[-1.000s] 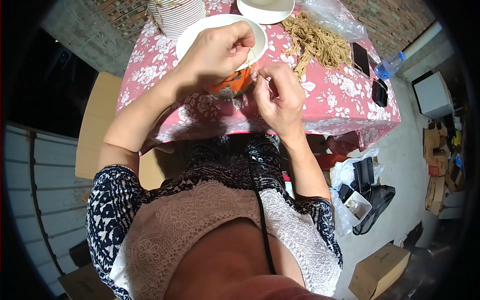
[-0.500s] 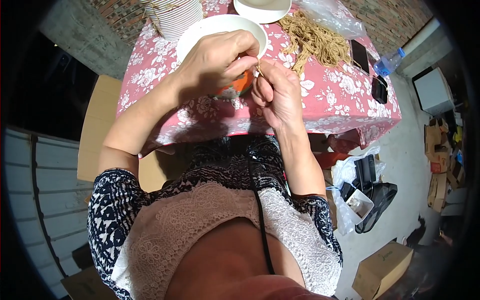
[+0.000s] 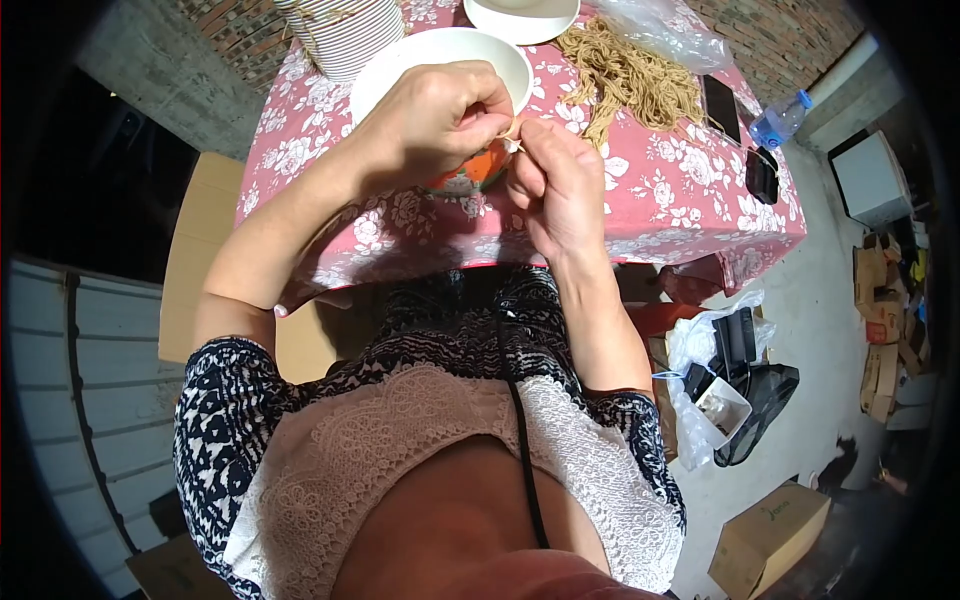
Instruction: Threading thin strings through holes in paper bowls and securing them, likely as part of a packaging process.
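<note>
My left hand (image 3: pixel 435 112) and my right hand (image 3: pixel 562 178) meet over the near side of the table, fingertips close together. Between them is a short piece of thin tan cord (image 3: pixel 514 130), pinched by the thumb and fingers of each hand. A small pale end shows at the right fingertips, too small to make out fully. Below my hands, partly covered by them, lies a round thing with an orange and green pattern (image 3: pixel 468 172). Behind my left hand stands a wide white bowl (image 3: pixel 374 82). A loose heap of tan cord (image 3: pixel 640 78) lies farther right.
The table has a pink flowered cloth (image 3: pixel 665 215). On it are a stack of white dishes (image 3: pixel 345 45), a white plate (image 3: pixel 545 32), clear plastic wrap (image 3: pixel 675 40), a phone (image 3: pixel 720 105), a water bottle (image 3: pixel 780 122) and a small black case (image 3: pixel 761 178). A cardboard box (image 3: pixel 768 540) sits on the floor.
The fingertips have shifted slightly around the cord, and a small pale bit now shows at my right fingertips. Both hands stay in nearly the same place.
</note>
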